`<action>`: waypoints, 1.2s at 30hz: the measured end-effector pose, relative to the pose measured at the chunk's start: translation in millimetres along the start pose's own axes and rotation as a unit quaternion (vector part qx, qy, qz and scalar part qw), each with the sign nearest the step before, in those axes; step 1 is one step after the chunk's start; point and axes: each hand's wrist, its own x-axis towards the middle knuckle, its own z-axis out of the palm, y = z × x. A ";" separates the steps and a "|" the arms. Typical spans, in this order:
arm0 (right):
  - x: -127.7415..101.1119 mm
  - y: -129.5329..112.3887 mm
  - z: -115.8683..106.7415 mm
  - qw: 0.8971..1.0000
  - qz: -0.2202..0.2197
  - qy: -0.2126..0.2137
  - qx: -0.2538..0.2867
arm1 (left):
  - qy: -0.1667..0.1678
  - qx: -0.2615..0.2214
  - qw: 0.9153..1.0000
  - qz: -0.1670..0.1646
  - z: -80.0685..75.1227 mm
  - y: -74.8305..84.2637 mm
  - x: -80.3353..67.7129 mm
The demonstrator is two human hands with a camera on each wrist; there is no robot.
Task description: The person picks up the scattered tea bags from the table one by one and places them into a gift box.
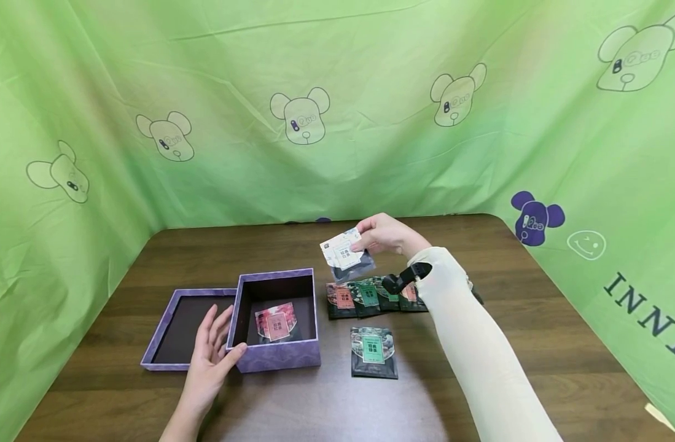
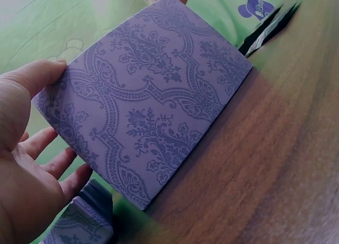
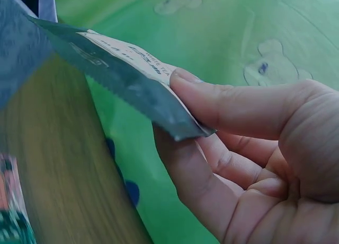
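My right hand (image 1: 389, 236) pinches a white-and-dark tea sachet (image 1: 344, 258) between thumb and fingers, held up above a row of sachets. "WHITE TEA" is printed on this packet (image 3: 132, 61) in the right wrist view. My left hand (image 1: 207, 359) holds the front left corner of an open purple patterned box (image 1: 279, 358), thumb at the rim and fingers along the left side. Inside the box lies a red tea sachet (image 1: 276, 323). The left wrist view shows the box's patterned front wall (image 2: 143, 101), with the left thumb (image 2: 45, 77) at its upper edge.
Red and green tea sachets (image 1: 366, 296) overlap in a row right of the box, partly hidden by the right wrist. A green-labelled sachet (image 1: 373, 353) lies nearer. The box's purple lid (image 1: 166, 328) lies hollow side up at the left. A green curtain (image 1: 370, 172) hangs behind the table.
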 end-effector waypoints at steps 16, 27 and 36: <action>11.2 -14.9 55.8 0.998 -0.022 -0.054 0.008 | 0.004 0.023 0.999 -0.023 1.2 1.8 0.9; 12.3 -11.8 96.1 0.992 -0.008 -0.112 0.052 | 0.002 0.033 0.999 -0.038 0.8 3.5 0.1; 20.3 -3.9 130.9 0.992 0.027 -0.123 0.004 | 0.004 0.024 0.999 -0.028 2.2 4.2 -0.4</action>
